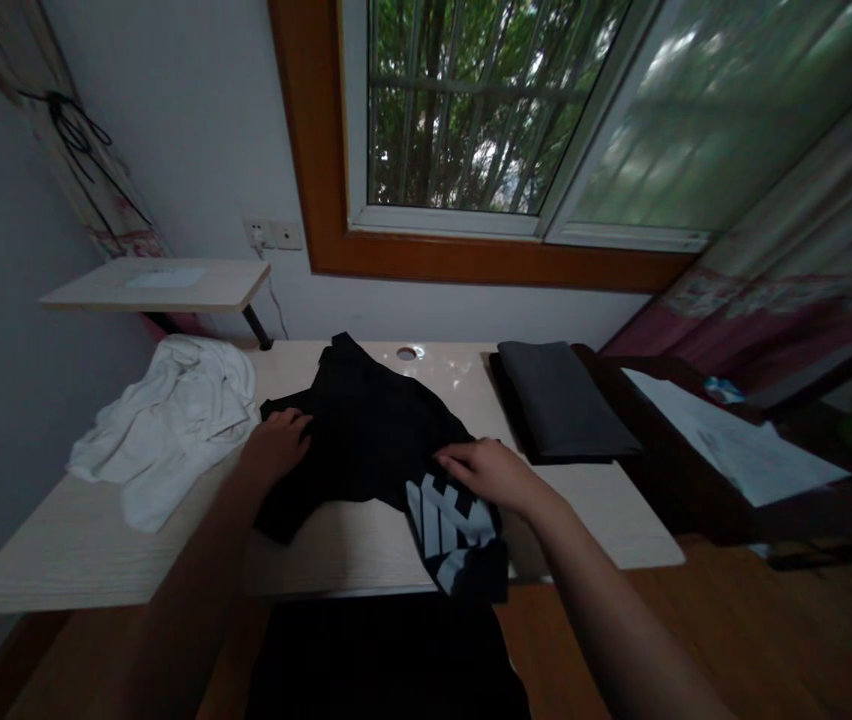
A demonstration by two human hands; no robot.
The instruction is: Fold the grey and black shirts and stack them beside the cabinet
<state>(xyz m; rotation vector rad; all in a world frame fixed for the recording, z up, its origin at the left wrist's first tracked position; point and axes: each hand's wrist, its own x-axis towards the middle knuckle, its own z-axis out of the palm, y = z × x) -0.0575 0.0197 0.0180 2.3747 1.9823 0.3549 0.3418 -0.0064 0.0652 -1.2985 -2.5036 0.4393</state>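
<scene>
A black T-shirt (373,430) with a grey-white print lies spread and wrinkled on the light wooden desk (351,555). Its printed end droops at the front edge of the desk. At the shirt's left end, my left hand (276,443) has its fingers bent over the cloth; the thumb is hidden. My right hand (492,472) pinches the fabric just above the print, with thumb and fingers close together.
Crumpled white cloth (178,410) lies on the left, beside a small raised shelf (163,284). A dark grey folded item (565,400) rests on the right. Beyond the desk, papers (733,440) lie on a dark surface. A window (493,110) is behind.
</scene>
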